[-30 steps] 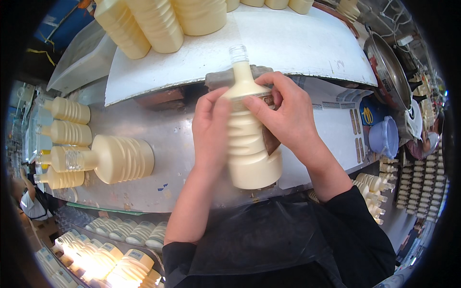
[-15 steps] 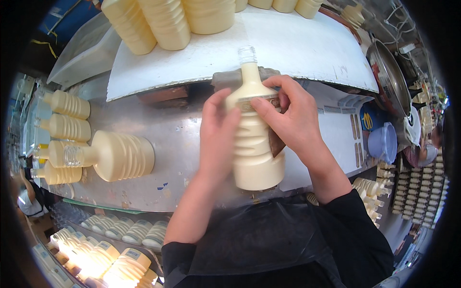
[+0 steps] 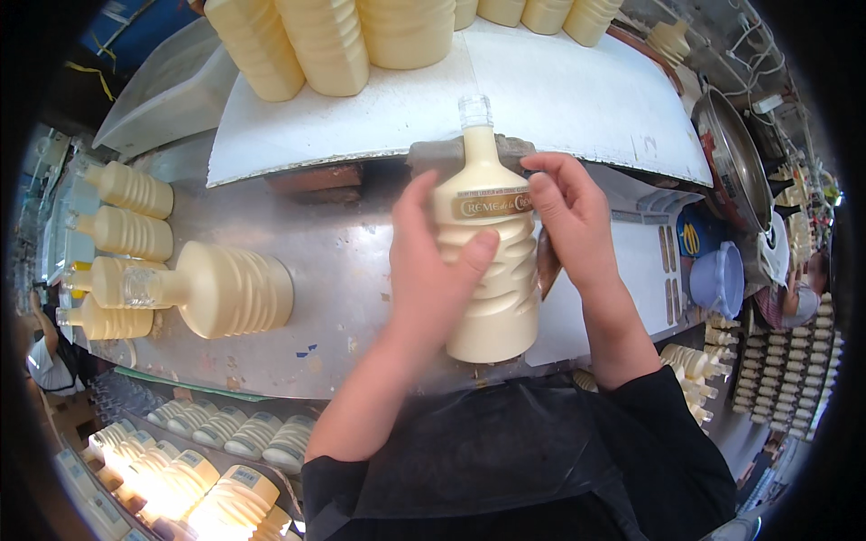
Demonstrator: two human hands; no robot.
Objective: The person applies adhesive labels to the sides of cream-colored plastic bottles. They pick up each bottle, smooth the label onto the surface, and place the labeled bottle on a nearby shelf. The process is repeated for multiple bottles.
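In the middle, a cream-coloured ribbed bottle (image 3: 492, 311) with a clear threaded neck stands tilted away from me, a gold-brown label strip (image 3: 494, 206) across its shoulder. My left hand (image 3: 428, 257), slightly blurred, is wrapped round the bottle's left side, thumb across the ribs below the label. At the label's right end my right hand (image 3: 573, 212) is closed, thumb and forefinger together beside the bottle's shoulder; what they pinch is hidden. A brown flat piece (image 3: 547, 263) shows between that hand and the bottle; I cannot tell whether it is held. Behind the neck lies a grey folded cloth (image 3: 437, 155).
Another cream bottle (image 3: 239, 290) lies on the metal table at left, near several smaller ones. Tall cream containers (image 3: 325, 45) stand on the raised white board (image 3: 577, 99). At right are label strips (image 3: 667, 248), a lilac bucket (image 3: 717, 275) and a metal pan (image 3: 731, 162).
The bottle has turned so its label faces me more. My left thumb now lies across its front, and my right hand has moved off the label's face to the bottle's right edge.
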